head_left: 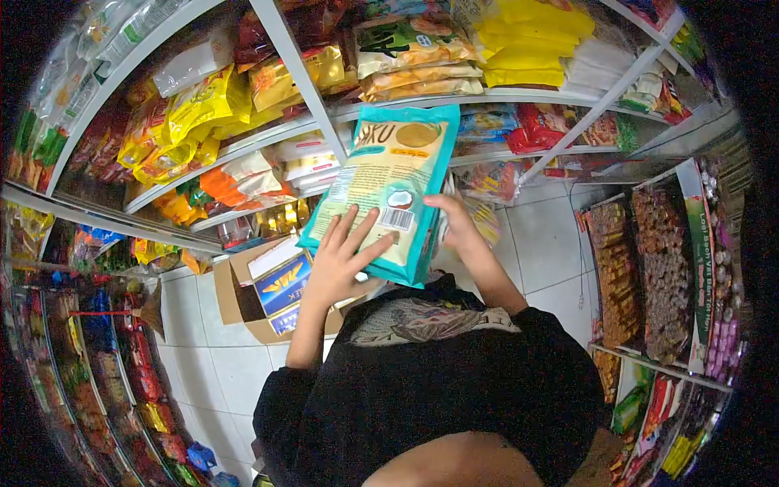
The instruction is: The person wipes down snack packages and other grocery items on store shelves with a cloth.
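Observation:
A teal and cream snack bag [373,187] is held up in front of my chest, its printed side with barcode and coconut picture facing me. My left hand [345,256] lies over its lower left part, fingers spread across the face and thumb by the bottom edge. At the right edge, my right hand [456,223] grips the bag with its thumb on the front and its other fingers hidden behind. The upper end of the bag overlaps the shelf edge in this view. More patterned packaging [484,223] shows just behind my right hand.
Shelves ahead hold yellow packets [527,40], stacked snack bags [418,53] and orange-white bags [247,178]. An open cardboard box [235,284] with blue cartons [284,288] stands on the tiled floor [231,377]. Racks of sweets [665,276] line the right side, with more goods at left.

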Motion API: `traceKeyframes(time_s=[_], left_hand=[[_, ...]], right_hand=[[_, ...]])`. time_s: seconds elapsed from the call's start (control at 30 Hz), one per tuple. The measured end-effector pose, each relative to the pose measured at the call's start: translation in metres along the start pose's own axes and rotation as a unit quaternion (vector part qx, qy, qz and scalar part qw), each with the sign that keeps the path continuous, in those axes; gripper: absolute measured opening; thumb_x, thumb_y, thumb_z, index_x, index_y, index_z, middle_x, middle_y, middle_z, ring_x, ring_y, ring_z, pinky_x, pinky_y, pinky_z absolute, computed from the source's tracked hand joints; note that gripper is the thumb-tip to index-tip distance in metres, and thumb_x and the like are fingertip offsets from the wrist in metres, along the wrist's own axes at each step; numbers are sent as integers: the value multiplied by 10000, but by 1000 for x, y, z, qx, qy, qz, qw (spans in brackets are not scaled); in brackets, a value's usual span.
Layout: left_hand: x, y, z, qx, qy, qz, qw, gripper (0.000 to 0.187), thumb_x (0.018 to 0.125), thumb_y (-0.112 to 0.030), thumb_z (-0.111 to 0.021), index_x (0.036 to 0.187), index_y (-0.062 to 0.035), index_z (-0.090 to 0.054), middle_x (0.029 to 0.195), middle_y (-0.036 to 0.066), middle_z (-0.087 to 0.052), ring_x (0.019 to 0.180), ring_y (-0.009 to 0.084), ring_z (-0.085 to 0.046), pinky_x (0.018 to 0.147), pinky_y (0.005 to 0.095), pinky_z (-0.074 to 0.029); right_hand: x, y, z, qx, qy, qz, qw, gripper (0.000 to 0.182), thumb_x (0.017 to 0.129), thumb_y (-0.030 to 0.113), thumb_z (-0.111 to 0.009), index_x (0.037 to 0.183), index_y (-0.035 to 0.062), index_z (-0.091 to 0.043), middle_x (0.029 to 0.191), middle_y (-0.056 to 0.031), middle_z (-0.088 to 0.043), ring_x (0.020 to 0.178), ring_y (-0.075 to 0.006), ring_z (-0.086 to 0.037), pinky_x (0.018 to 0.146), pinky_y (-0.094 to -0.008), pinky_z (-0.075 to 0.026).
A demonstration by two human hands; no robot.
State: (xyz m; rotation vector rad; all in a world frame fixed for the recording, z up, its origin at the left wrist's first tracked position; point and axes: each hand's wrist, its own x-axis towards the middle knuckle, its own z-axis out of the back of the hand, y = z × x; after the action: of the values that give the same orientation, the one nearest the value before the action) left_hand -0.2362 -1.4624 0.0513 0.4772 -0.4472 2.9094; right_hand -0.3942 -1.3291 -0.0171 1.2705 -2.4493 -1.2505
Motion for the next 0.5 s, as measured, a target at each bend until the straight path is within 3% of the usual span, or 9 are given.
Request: traceKeyframes(time_s=[0.07, 0.1, 0.13, 0.2, 0.27, 0.3, 0.33, 0.4, 0.5], left_hand=[[-11, 17, 0, -98, 5, 24, 995, 630, 506, -313, -637, 1075, -160, -415, 1161, 99, -345, 1066, 283, -320, 869, 401, -257], [-30, 45, -16, -273, -69, 59, 958, 629, 545, -335, -617, 1089, -116, -392, 1167, 102, -336, 1079, 256, -306, 871, 391, -255], [-39, 62, -28, -437, -142, 90, 883, 636, 584, -358, -597, 1104, -73, -368, 1172, 105, -327, 1092, 229, -292, 874, 380, -253], [-26, 74, -35, -529, -320, 318, 719, 671, 614, -410, -551, 1105, -5, -338, 1136, 124, -358, 1062, 208, -328, 866, 358, -266], [-38, 89, -78, -657, -247, 222, 677, 577, 688, -411, -485, 1082, -9, -360, 947, 98, -492, 864, 205, -475, 732, 307, -391], [-38, 92, -76, -655, -247, 220, 679, 577, 688, -411, -485, 1082, -9, -360, 947, 98, -492, 864, 205, -475, 732, 307, -391], [-33, 84, -82, -661, -246, 218, 675, 576, 685, -406, -484, 1083, -8, -359, 948, 98, -492, 863, 205, -475, 732, 307, -391], [-9, 70, -96, -673, -242, 219, 664, 573, 681, -395, -482, 1084, -7, -358, 948, 100, -491, 862, 206, -476, 732, 307, -392], [-21, 62, -97, -691, -231, 229, 645, 568, 674, -378, -480, 1085, -6, -355, 949, 103, -490, 860, 207, -477, 732, 306, -392]], right_hand=[[-1, 3, 7, -6, 4, 24, 1000, 350, 597, 96, -550, 918, -22, -475, 821, -102, -536, 721, -175, -528, 641, -294, -432], [-2, 6, 14, -29, 5, 8, 1000, 399, 602, 143, -526, 954, -28, -451, 862, -115, -526, 759, -196, -523, 674, -305, -427], [-1, 8, 21, -52, 7, -8, 999, 451, 606, 190, -502, 990, -34, -426, 902, -129, -516, 798, -217, -517, 707, -315, -422], [17, -9, 54, 8, 15, 6, 1000, 320, 598, 133, -530, 877, -18, -490, 803, -104, -539, 675, -179, -534, 632, -286, -431], [27, -23, 73, 55, -13, -79, 995, 288, 589, 137, -532, 833, -14, -508, 770, -93, -544, 664, -183, -534, 628, -280, -429], [-7, 5, 16, 19, -64, -121, 990, 488, 582, 245, -465, 1004, 3, -427, 914, -126, -504, 805, -237, -509, 689, -347, -422], [6, -9, 35, -124, -54, 45, 990, 273, 594, 148, -551, 817, -6, -523, 804, -75, -537, 674, -165, -520, 645, -263, -413], [-7, -5, -1, -96, -15, 171, 980, 334, 614, 141, -541, 909, -5, -481, 893, -82, -503, 731, -160, -507, 659, -273, -409], [-7, 3, 8, -243, 122, 212, 939, 418, 624, 89, -532, 1012, 4, -400, 922, -78, -473, 794, -165, -489, 672, -273, -409]])
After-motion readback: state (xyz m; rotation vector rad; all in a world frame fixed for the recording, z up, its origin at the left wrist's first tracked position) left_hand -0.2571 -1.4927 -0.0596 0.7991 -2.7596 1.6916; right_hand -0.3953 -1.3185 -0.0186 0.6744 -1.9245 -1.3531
